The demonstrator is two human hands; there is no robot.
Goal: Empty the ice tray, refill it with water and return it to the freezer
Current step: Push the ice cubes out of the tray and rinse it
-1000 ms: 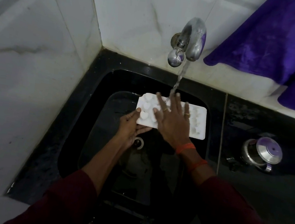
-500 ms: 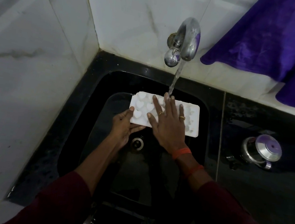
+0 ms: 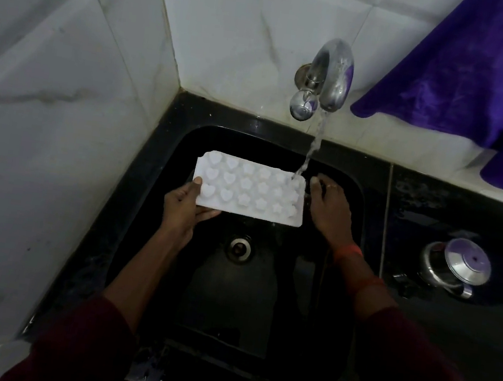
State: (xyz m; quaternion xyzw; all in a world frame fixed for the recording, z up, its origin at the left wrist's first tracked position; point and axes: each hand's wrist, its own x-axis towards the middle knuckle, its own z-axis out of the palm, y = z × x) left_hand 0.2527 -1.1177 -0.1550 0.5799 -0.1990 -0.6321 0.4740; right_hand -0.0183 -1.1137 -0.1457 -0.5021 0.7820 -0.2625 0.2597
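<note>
White plastic ice tray (image 3: pixel 248 190) held over the black sink (image 3: pixel 260 304), cavities up, roughly level. Left hand (image 3: pixel 181 208) pinches its near-left corner: thumb on top at the rim, fingers curled under. Right hand (image 3: pixel 330 208) sits just past the opposite short edge, fingers bent; can't tell if it actually has the tray or only rests beside it.

Tap (image 3: pixel 331 72) is running; the stream (image 3: pixel 313 144) lands on the far corner diagonally opposite the pinch.

Risks:
- One-corner grip plus water loading the far end, so the tray will likely sag or tip away from the pinch and dump.
- Stream hits near the rim, not a cavity centre: splash, uneven fill.
- Wet plastic may slip from the thumb.

Tray look: heart cavities nearest the pinch, flower and star shapes further out. Fill level not readable; everything's white on white.
</note>
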